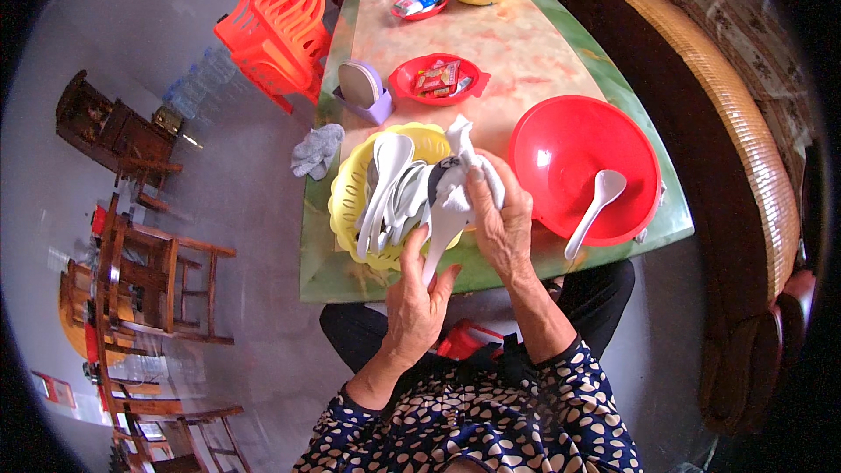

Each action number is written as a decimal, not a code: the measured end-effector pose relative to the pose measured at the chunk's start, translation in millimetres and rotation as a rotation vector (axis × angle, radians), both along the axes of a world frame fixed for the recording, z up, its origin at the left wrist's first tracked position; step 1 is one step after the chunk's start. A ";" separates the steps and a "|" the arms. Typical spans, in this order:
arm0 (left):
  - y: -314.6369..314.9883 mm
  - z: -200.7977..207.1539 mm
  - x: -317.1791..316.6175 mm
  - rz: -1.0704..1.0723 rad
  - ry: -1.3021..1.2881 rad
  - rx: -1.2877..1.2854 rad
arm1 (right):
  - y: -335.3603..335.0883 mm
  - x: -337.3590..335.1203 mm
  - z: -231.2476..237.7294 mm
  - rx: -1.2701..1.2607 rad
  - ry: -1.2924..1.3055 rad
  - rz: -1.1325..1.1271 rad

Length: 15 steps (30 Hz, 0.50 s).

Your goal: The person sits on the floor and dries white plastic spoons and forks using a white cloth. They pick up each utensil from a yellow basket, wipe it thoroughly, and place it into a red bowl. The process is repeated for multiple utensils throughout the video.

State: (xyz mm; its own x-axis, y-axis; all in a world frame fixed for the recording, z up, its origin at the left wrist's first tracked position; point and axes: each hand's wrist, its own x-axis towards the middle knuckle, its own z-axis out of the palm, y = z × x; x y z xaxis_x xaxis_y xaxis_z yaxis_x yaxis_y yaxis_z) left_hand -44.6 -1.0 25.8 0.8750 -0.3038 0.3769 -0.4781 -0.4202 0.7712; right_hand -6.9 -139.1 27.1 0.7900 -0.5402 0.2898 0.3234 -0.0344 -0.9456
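My left hand [413, 305] pinches the handle of a white soup spoon [442, 236], which is tilted over the near edge of the table. Around the upper end of that spoon my right hand [505, 221] grips a white cloth [455, 191] with a dark patch, and the cloth hides the spoon's bowl. Several white spoons [387, 177] lie in a yellow slotted basket [347, 188] just beyond and left of my hands. To the right, a single white spoon [597, 206] rests in a large red basin [552, 136], its handle leaning over the near rim.
Beyond the basket stand a lilac holder [375, 109] with round pieces and a red dish [407, 79] of packets. A grey glove [317, 151] hangs at the table's left edge. Farther off are a yellow bowl [482, 0] of colourful blocks and stacked orange chairs [280, 26].
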 end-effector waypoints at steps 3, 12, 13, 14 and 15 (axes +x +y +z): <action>12.1 -9.7 8.7 -0.074 -0.048 0.087 | -8.9 -3.3 1.8 -0.062 -0.155 -0.046; 23.4 -16.7 2.7 -0.306 0.836 -0.569 | 10.1 -10.7 5.1 -0.177 -0.262 -0.074; 23.2 -25.5 0.8 -0.275 0.737 -0.434 | 14.0 -15.3 17.1 -0.359 -0.282 -0.150; 13.7 -15.8 -3.4 -0.190 0.594 -0.334 | 13.4 -16.6 21.4 -0.449 -0.288 -0.144; 14.5 -15.6 -4.9 -0.194 0.537 -0.288 | 12.8 -17.7 25.8 -0.538 -0.298 -0.140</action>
State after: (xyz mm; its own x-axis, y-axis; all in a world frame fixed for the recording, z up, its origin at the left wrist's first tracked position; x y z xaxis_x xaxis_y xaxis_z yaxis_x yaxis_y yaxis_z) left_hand -49.5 13.6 10.2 0.9039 -0.4277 -0.0084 -0.0406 -0.1053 0.9936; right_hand -24.6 -126.3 52.9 0.5658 -0.3498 0.7467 0.5285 -0.5413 -0.6540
